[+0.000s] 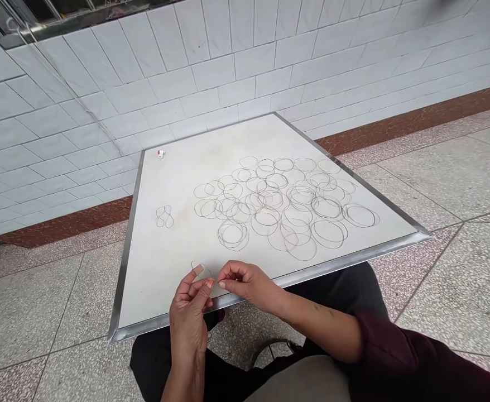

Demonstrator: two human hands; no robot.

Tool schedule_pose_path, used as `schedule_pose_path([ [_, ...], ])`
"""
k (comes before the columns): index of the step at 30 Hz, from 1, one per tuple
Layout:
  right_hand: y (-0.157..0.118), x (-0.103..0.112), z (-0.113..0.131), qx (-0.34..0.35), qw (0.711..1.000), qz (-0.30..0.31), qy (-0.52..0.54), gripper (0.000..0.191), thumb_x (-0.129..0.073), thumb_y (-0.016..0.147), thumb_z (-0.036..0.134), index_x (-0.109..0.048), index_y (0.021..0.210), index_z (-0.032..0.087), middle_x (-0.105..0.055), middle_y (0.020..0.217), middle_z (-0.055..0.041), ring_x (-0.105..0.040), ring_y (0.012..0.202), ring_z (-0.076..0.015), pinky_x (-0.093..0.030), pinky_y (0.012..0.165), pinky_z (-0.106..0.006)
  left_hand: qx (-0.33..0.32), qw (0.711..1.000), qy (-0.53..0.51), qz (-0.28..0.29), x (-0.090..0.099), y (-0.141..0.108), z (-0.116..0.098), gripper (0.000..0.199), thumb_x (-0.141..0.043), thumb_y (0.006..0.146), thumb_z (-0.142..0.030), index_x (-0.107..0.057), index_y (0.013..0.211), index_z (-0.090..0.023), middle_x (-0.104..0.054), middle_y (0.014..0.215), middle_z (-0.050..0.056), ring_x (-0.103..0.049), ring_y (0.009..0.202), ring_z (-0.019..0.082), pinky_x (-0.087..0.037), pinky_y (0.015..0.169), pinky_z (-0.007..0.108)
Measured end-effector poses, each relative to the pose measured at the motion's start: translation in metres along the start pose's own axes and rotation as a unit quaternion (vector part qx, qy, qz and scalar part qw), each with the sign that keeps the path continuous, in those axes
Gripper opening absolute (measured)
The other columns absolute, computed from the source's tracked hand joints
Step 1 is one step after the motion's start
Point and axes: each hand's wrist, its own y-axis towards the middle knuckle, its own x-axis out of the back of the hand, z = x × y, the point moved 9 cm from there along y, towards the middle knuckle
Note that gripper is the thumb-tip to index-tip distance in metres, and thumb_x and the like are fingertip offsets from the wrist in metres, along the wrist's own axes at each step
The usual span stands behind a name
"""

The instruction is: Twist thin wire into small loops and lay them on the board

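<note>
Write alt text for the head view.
Two bare hands, left and right, pinch a thin wire loop at a white table's near edge; many overlapping wire rings lie beyond.

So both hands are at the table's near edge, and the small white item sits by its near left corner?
Wrong corner: the head view shows the small item by the table's far left corner; left hand and right hand are at the near edge.

No readable text, label, brand, number or sign shows anywhere in the view.
</note>
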Motion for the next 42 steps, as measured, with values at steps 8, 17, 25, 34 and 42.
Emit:
schedule_pose_path([
  [8, 0.002, -0.002, -0.003, -0.001, 1.0, 0.008, 0.002, 0.01, -0.065, 0.079, 0.028, -0.063, 0.079, 0.017, -0.046, 0.064, 0.0051, -0.036, 0.058, -0.0091, -0.029, 0.055, -0.023, 0.021, 1.0, -0.009, 0.018, 0.0, 0.001, 0.002, 0.062, -0.091, 0.051, -0.026, -0.07, 0.108, -0.014, -0.069, 0.069, 0.0, -0.06, 0.06, 0.01, -0.05, 0.056, 0.021],
  [17, 0.002, -0.003, -0.003, -0.015, 1.0, 0.013, 0.004, 0.011, -0.065, 0.077, 0.027, -0.064, 0.078, 0.017, -0.05, 0.067, 0.0036, -0.038, 0.06, -0.0093, -0.03, 0.057, -0.023, 0.028, 0.999, 0.009, 0.038, -0.001, 0.001, 0.003, 0.064, -0.091, 0.053, -0.026, -0.069, 0.111, -0.013, -0.071, 0.071, 0.001, -0.061, 0.06, 0.01, -0.051, 0.059, 0.021],
  [25, 0.001, -0.005, -0.012, -0.03, 1.0, 0.002, -0.009, 0.012, -0.069, 0.076, 0.028, -0.064, 0.077, 0.018, -0.053, 0.066, 0.0041, -0.042, 0.062, -0.0098, -0.033, 0.059, -0.024, -0.012, 0.998, 0.041, 0.052, -0.001, -0.001, -0.003, 0.063, -0.087, 0.058, -0.03, -0.067, 0.116, -0.015, -0.069, 0.069, -0.001, -0.056, 0.057, 0.009, -0.047, 0.058, 0.021],
  [34, -0.001, -0.009, 0.001, 0.026, 1.0, 0.005, 0.011, 0.022, -0.074, 0.075, 0.028, -0.061, 0.092, 0.02, -0.057, 0.076, 0.003, -0.054, 0.068, -0.0116, -0.044, 0.063, -0.026, -0.004, 0.997, 0.017, 0.07, -0.004, 0.0, 0.007, 0.061, -0.084, 0.064, -0.028, -0.063, 0.119, -0.015, -0.062, 0.064, -0.005, -0.052, 0.056, 0.008, -0.044, 0.06, 0.021],
  [42, -0.006, -0.014, -0.002, 0.045, 0.977, -0.023, -0.207, 0.038, -0.08, 0.069, 0.019, -0.057, 0.099, 0.022, -0.059, 0.086, 0.0019, -0.054, 0.07, -0.0125, -0.044, 0.064, -0.026, -0.024, 0.998, -0.054, 0.019, 0.003, 0.003, 0.012, 0.063, -0.083, 0.064, -0.026, -0.059, 0.121, -0.017, -0.059, 0.067, -0.006, -0.054, 0.059, 0.009, -0.044, 0.057, 0.02],
])
